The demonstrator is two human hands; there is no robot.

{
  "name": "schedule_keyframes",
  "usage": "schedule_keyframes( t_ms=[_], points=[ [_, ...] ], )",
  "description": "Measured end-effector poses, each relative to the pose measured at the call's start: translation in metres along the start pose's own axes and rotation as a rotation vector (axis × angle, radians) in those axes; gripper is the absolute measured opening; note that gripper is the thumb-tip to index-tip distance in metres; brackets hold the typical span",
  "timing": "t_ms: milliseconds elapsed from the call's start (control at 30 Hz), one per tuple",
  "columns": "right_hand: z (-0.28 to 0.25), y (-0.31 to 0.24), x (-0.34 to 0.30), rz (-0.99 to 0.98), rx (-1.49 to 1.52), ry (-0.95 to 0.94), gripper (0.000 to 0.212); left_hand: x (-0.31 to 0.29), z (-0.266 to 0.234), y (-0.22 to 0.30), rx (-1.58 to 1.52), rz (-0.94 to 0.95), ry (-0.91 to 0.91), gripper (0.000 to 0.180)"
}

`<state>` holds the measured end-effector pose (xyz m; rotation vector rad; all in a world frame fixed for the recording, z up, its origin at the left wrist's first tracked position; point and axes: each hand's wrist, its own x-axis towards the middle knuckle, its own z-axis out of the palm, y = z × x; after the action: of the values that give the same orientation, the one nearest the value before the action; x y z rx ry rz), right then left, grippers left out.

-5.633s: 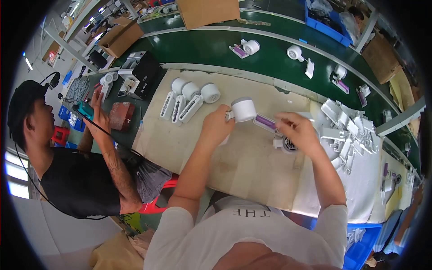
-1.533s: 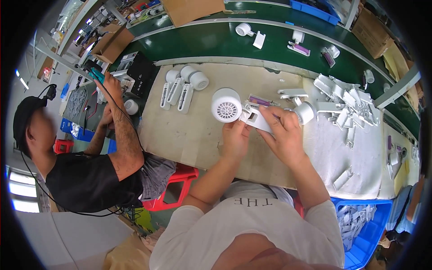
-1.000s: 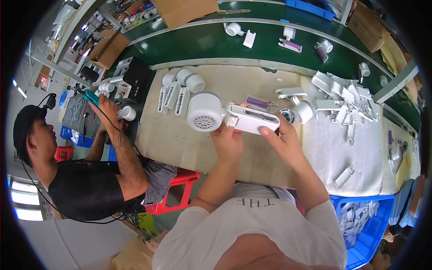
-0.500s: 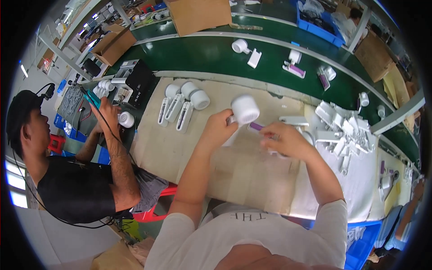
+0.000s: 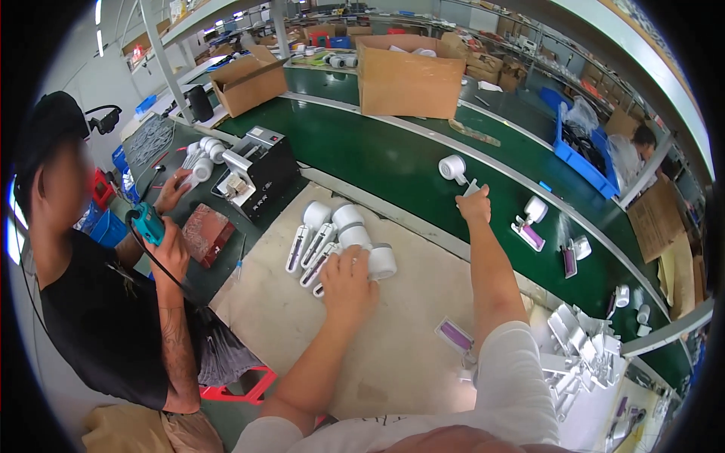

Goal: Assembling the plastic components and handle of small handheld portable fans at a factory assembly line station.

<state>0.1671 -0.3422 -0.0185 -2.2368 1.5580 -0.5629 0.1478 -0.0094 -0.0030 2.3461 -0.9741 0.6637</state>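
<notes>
The green belt point(image 5: 355, 151) is the biggest thing before you, running slantwise past the far edge of the beige table point(image 5: 408, 340). At the right end of this table there is a heap of white parts point(image 5: 581, 349). Near its far left corner lie four white round-headed devices point(image 5: 353, 235), side by side, with heads toward the far edge and handles slanting toward the left edge.

Your left hand point(image 5: 350, 288) is over the nearest of these four, its fingers bent on the head and handle. Whether they grasp it or have released it, I cannot tell.

Your right arm is stretched over the far edge of the table, so your right hand point(image 5: 476, 205) is clearly the nearer one to the white device on the belt point(image 5: 453, 170). This device lies closer to the belt's far edge than to its near edge. The main relation, I judge, is this: from your right fingertips its round head lies forward and to the left, and its flat handle is at your fingers. They touch the handle's end, but I cannot see if they are closed around it.

Smallest, the purple-and-white part point(image 5: 455, 335) lies flat beside your right sleeve.
</notes>
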Motion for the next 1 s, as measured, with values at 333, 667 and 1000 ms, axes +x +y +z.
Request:
schedule_keyframes(
  t_ms=[333, 667, 1000],
  points=[
    [-0.111, 0.015, -0.081, -0.350, 0.522, -0.423, 0.049, -0.019, 0.001, 0.027, -1.147, -0.308, -0.358, 0.023],
    [-0.175, 0.074, -0.306, -1.083, 0.042, 0.188, 0.042, -0.048, -0.047, 0.084, -2.225, -0.835, -0.695, 0.042],
    [-0.183, 0.134, -0.320, -0.524, 0.677, -0.348, 0.085, -0.062, -0.082, 0.085, -2.127, -0.760, -1.143, 0.033]
  ],
)
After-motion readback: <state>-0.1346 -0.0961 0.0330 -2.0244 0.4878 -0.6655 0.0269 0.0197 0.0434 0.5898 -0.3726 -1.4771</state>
